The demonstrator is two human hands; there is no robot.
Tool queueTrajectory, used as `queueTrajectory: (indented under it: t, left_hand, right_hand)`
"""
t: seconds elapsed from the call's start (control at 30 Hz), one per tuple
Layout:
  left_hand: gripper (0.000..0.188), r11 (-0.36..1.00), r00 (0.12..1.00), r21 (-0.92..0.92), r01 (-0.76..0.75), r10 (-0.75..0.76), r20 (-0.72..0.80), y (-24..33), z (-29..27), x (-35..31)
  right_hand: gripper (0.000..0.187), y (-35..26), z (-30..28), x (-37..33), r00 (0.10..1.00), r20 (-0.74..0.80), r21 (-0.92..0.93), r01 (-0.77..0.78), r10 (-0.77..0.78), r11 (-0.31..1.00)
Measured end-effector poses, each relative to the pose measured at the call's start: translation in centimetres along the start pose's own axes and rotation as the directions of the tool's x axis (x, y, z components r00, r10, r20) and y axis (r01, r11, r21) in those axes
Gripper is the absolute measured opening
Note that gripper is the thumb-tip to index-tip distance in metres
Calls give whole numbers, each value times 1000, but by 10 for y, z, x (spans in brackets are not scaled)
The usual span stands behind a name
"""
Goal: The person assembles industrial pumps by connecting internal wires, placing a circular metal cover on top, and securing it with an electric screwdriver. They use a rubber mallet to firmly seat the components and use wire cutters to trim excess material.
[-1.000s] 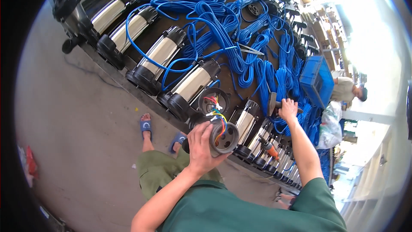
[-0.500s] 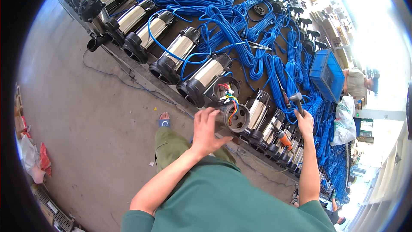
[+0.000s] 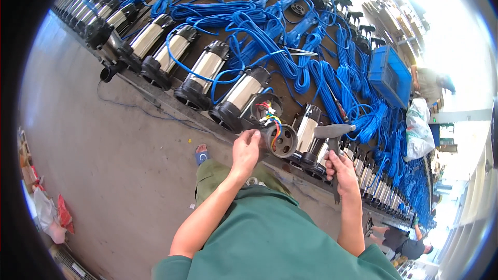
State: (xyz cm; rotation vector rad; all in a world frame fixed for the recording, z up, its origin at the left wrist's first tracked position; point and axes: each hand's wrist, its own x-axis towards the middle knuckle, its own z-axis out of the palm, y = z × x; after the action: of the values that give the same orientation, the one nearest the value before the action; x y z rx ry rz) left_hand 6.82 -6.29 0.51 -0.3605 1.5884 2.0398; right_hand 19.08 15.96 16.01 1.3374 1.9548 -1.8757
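In my right hand [image 3: 342, 172] is a hammer [image 3: 332, 130], its grey head raised beside the pump row and its dark handle in my closed fingers. My left hand [image 3: 246, 150] is closed at the left side of a round grey metal cover [image 3: 283, 140] with holes in its face; some fingertips are hidden. Red, yellow, green and blue wires with white connectors [image 3: 271, 118] run from this cover to the open round end of a pump housing [image 3: 266, 105]. Beside it lies a silver and black pump [image 3: 241, 95].
Silver and black pumps [image 3: 202, 72] line the bench edge on both sides. Coiled blue cables [image 3: 270, 54] cover the bench behind. A blue crate [image 3: 390, 75] and a white bag [image 3: 419, 129] are at the right. Other people [image 3: 412, 246] are farther off. A cord [image 3: 140, 109] trails over the floor.
My left hand has closed in on the round cover, its spread fingers now bent. My right hand has brought the hammer down and leftward, nearer the cover.
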Motion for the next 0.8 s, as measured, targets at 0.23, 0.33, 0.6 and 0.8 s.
queueTrajectory:
  t: [0.23,0.33,0.6,0.8]
  left_hand:
    - [79,957,965,232,-173,118,232,16,-23,-24]
    - [114,872,951,425,-244,128,283,13,-16,-21]
    - [123,875,987,480,-70,-9,161,-3,-9,-18]
    - [123,861,990,498,-105,43,134,-4,-10,-21]
  right_hand:
    - [30,8,35,-34,987,45,-143,159,-154,977]
    - [29,21,42,-28,972,64,-346,236,-228,908]
    - [26,8,66,-25,907,132,-625,390,-401,676]
    - [24,18,72,-21,936,93,-483,341,-339,807]
